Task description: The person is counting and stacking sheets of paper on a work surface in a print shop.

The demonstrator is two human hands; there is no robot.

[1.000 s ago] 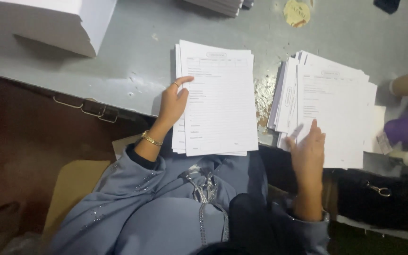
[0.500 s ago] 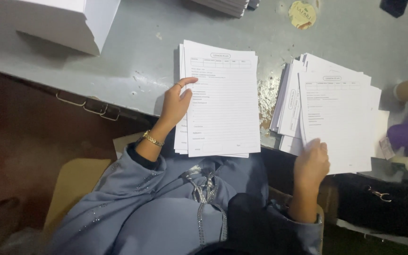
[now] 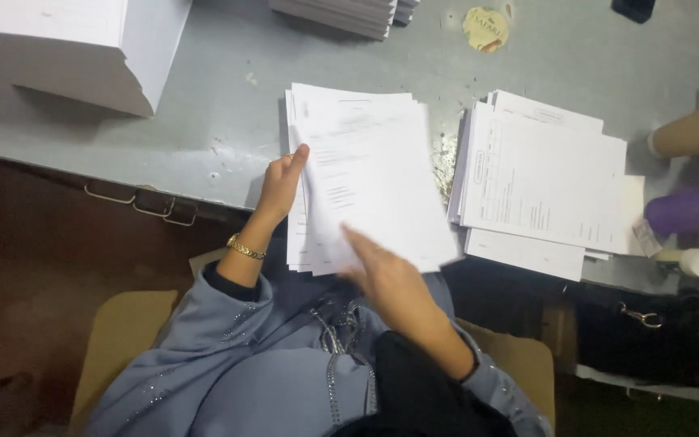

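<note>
Grey table (image 3: 228,121): left paper stack (image 3: 317,113). Left hand (image 3: 281,180) flat against its left edge; right hand (image 3: 390,279) pinches a blurred loose sheet (image 3: 382,186) above it.

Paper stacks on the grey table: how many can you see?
3. One stack under both hands at centre, one stack to its right, one stack at the top edge, cut off. More may lie out of frame.

A white printed sheet (image 3: 374,190), blurred and slightly tilted, is held over the near-left paper stack (image 3: 301,235) overhanging the table's near edge. A second printed stack (image 3: 540,186) lies just right.
</note>
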